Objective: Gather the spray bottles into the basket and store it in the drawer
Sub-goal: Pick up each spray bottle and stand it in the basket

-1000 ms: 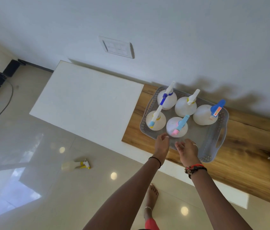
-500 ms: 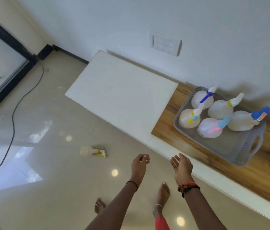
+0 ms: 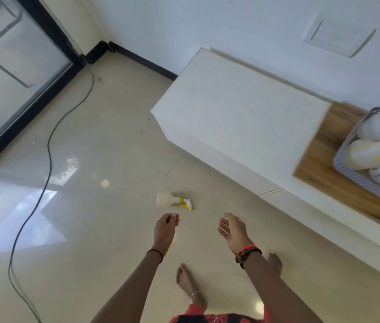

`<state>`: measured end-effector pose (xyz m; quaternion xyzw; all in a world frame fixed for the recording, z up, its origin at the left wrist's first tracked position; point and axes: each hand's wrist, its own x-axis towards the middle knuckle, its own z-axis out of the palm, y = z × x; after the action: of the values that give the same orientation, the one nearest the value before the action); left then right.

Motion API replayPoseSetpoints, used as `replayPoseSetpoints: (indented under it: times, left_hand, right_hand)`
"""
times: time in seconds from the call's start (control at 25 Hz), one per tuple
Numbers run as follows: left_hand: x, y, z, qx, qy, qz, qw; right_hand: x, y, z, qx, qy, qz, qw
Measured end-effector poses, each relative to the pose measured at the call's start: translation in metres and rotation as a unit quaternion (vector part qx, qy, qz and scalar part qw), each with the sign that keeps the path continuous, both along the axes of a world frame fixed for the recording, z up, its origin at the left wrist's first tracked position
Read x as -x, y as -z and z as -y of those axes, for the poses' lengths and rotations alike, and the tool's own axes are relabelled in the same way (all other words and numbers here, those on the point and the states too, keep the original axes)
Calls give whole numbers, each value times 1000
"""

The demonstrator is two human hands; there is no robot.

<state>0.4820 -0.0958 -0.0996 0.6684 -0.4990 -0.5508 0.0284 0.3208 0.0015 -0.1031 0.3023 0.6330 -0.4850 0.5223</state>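
Observation:
A small white spray bottle (image 3: 172, 200) with a yellow trigger lies on its side on the floor. My left hand (image 3: 166, 229) hovers just below it in the picture, fingers loosely curled, holding nothing. My right hand (image 3: 232, 230) is to the right, palm open and empty. The grey perforated basket (image 3: 345, 167) sits on the wooden counter section (image 3: 319, 166) at the far right edge, with several white spray bottles (image 3: 363, 153) standing in it, partly cut off by the frame.
A long white cabinet top (image 3: 242, 117) runs along the wall. A black cable (image 3: 49, 145) snakes across the glossy tiled floor on the left, near a glass door (image 3: 9, 66). My bare feet (image 3: 189, 285) stand below the hands.
Both hands have left the basket and dropped toward the floor. The view has swung left, so the floor bottle now lies just beyond my left hand and the basket sits at the right edge.

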Motion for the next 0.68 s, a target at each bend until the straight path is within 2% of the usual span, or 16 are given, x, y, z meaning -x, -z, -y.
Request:
replayPoseSetpoints:
  times: [0.28, 0.48, 0.68]
  left_hand:
    - [-79, 40, 79, 19, 35, 39, 998]
    - [-100, 100, 107, 46, 127, 84, 987]
    - [-104, 180, 128, 95, 242, 106, 960]
  right_hand:
    - [-86, 55, 57, -23, -91, 15, 995]
    - [-108, 106, 97, -22, -134, 23, 990]
    - [-121, 193, 129, -18, -168, 30, 985]
